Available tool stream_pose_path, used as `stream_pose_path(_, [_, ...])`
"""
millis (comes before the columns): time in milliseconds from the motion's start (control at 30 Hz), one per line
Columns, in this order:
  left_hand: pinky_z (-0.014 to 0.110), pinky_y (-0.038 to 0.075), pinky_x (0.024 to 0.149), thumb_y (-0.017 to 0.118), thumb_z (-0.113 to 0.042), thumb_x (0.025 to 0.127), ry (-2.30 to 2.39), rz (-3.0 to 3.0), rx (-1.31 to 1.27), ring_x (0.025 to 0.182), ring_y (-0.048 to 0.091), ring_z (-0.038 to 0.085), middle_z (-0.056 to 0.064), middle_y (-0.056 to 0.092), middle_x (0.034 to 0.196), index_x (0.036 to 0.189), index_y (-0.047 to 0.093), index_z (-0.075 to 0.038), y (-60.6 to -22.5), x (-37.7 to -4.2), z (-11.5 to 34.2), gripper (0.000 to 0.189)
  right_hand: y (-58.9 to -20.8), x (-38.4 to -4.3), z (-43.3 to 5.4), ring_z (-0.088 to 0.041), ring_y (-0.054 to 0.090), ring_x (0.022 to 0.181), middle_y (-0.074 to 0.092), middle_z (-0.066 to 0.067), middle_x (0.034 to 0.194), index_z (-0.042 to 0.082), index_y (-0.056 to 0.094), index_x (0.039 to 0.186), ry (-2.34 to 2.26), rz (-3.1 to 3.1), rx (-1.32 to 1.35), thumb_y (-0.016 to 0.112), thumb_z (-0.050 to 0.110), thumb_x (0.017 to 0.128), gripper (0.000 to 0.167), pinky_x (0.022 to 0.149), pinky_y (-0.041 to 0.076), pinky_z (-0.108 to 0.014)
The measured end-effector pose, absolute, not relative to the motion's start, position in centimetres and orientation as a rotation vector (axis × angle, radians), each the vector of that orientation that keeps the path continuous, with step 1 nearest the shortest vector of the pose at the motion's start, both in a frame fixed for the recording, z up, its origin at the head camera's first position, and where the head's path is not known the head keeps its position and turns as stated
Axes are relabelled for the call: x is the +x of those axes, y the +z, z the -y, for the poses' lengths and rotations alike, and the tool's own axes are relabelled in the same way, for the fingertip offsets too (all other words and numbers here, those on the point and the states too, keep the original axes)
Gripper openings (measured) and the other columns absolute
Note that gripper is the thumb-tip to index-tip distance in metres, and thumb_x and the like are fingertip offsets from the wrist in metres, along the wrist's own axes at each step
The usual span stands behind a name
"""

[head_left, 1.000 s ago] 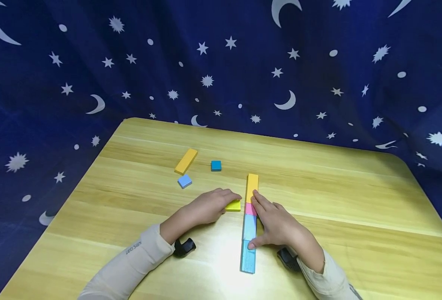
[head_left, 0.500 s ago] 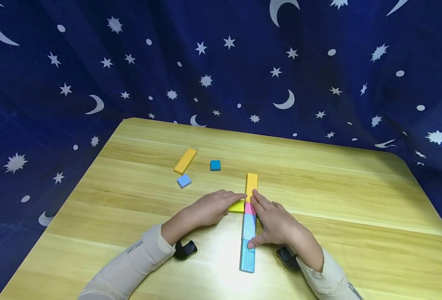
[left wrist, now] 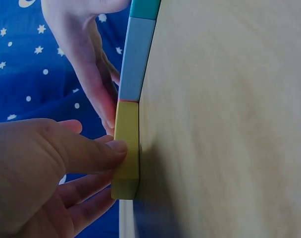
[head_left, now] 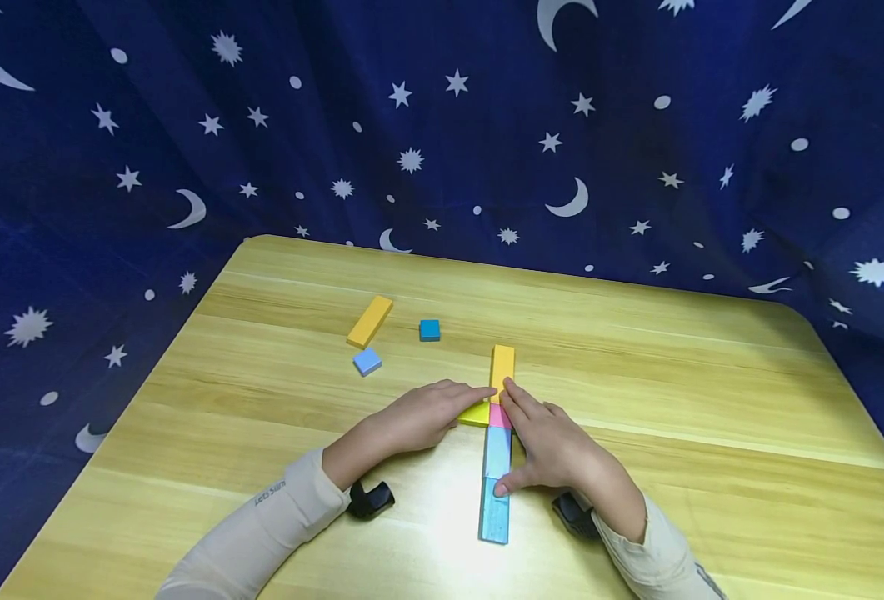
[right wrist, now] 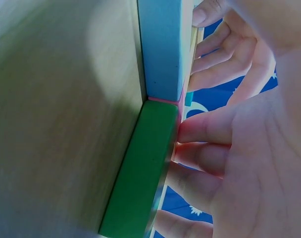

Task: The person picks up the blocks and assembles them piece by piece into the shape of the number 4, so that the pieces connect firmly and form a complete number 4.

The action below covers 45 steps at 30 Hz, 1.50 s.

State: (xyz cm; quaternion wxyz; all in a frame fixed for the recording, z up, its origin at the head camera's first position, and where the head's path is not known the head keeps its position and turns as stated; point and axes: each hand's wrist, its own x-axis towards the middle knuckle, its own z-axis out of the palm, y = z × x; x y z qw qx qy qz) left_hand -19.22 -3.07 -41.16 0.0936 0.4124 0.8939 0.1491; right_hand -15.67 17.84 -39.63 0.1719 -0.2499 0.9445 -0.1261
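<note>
My left hand (head_left: 421,415) holds a yellow block (head_left: 476,414) flat on the table, thumb on its near side in the left wrist view. Its end meets a pink block (head_left: 500,416) in a straight row. That row also has an orange block (head_left: 503,365) at the far end, a light blue block (head_left: 497,452) and a teal block (head_left: 495,518) nearest me. Fingers extended, my right hand (head_left: 557,450) rests over the row, thumb on the teal block. A green block (right wrist: 143,163), mostly hidden under it in the head view, meets the row on the right.
Another orange block (head_left: 370,322) lies at the back left of the wooden table (head_left: 674,375). Near it are a small dark blue block (head_left: 430,331) and a small periwinkle block (head_left: 367,362). A starry blue curtain (head_left: 479,167) hangs behind the table.
My left hand has slid the yellow block rightward until its end meets the row at the pink block. My right hand has stayed in place.
</note>
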Motion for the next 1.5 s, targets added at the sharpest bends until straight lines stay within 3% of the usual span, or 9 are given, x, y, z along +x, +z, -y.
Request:
stream_pose_path(567, [0.029,0.04,0.1,0.048,-0.006,0.093,0.442,-2.65,1.224,0.118,0.05,0.014,0.0,0.054,0.128,0.143,0.031,-0.019,-41.4,-19.3,3.1,0.055,-39.7,-15.7,-17.8,-0.033,0.022,0.137,0.013,-0.019,0.151,-0.005,0.022,0.142,-0.35,-2.675,-0.706,0.071,0.064,0.057,0.119,0.103,0.026,-0.056])
stream_pose_path(800, [0.03,0.036,0.104,0.051,-0.002,0.09,0.481,-2.64,1.267,0.127,0.042,0.016,0.001,0.046,0.138,0.142,0.031,-0.017,-41.6,-19.5,3.3,0.057,-39.7,-15.6,-17.7,-0.033,0.022,0.137,0.013,-0.019,0.152,-0.004,0.022,0.142,-0.361,-2.675,-0.694,0.071,0.063,0.057,0.12,0.104,0.026,-0.055])
stream_pose_path(933, [0.033,0.033,0.106,0.056,-0.009,0.089,0.526,-2.627,1.261,0.132,0.035,0.018,0.002,0.038,0.144,0.142,0.031,-0.017,-41.3,-19.6,3.7,0.059,-39.7,-15.6,-17.7,-0.033,0.022,0.137,0.012,-0.019,0.151,-0.004,0.021,0.142,-0.362,-2.674,-0.696,0.071,0.063,0.057,0.12,0.104,0.026,-0.055])
stream_pose_path(1200, [0.039,0.034,0.105,0.059,-0.025,0.089,0.615,-2.658,1.141,0.132,0.035,0.022,0.006,0.036,0.144,0.142,0.032,-0.02,-40.6,-20.6,4.9,0.06,-39.7,-15.8,-17.7,-0.034,0.023,0.136,0.014,-0.02,0.151,-0.005,0.024,0.141,-0.353,-2.674,-0.692,0.071,0.064,0.057,0.119,0.103,0.026,-0.055])
stream_pose_path(1500, [0.043,0.036,0.102,0.062,-0.026,0.087,0.559,-2.774,0.967,0.127,0.04,0.029,0.009,0.04,0.141,0.138,0.039,-0.017,-39.8,-21.9,6.8,0.058,-39.7,-15.7,-17.7,-0.034,0.022,0.137,0.013,-0.02,0.151,-0.005,0.023,0.141,-0.342,-2.678,-0.701,0.071,0.064,0.057,0.119,0.103,0.026,-0.055])
